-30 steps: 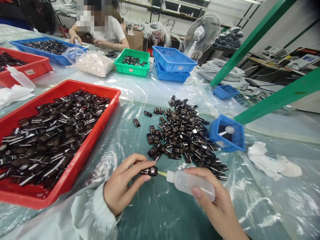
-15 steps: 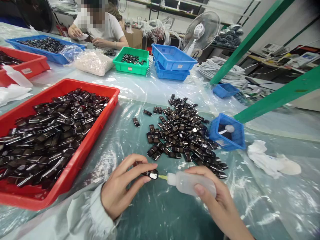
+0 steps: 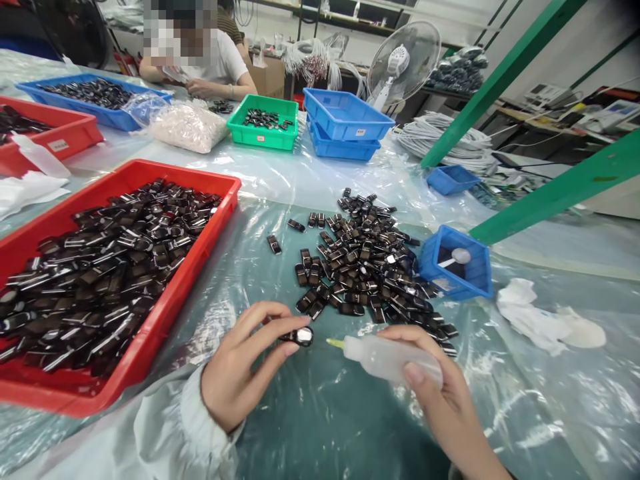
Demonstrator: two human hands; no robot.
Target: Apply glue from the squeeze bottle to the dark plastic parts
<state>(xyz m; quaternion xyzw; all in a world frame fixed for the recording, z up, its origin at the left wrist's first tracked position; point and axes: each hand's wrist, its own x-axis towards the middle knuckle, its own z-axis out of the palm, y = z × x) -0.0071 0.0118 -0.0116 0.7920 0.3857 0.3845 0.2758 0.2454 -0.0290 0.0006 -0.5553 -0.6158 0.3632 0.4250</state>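
Between the fingertips of my left hand [image 3: 255,360] is a small glossy black part [image 3: 302,336], its shiny end facing right. My right hand [image 3: 440,380] grips a translucent white squeeze bottle [image 3: 393,359] lying nearly level. The bottle's yellowish tip [image 3: 335,343] points left at the part, with a small gap between them. Behind both hands a loose pile of black parts [image 3: 365,260] lies on the plastic-covered table [image 3: 250,287]. At the left, a large red tray [image 3: 187,283] holds many similar parts.
A small blue bin [image 3: 463,283] with a white spoon stands right of the pile, near crumpled white tissue [image 3: 540,317]. Farther back are a green tray [image 3: 263,139], stacked blue trays [image 3: 345,123] and a green post [image 3: 560,190]. A person [image 3: 220,67] sits across the table.
The bottle in my right hand has moved slightly right, away from the part, widening the gap at its tip. My left hand has shifted slightly up with the part.
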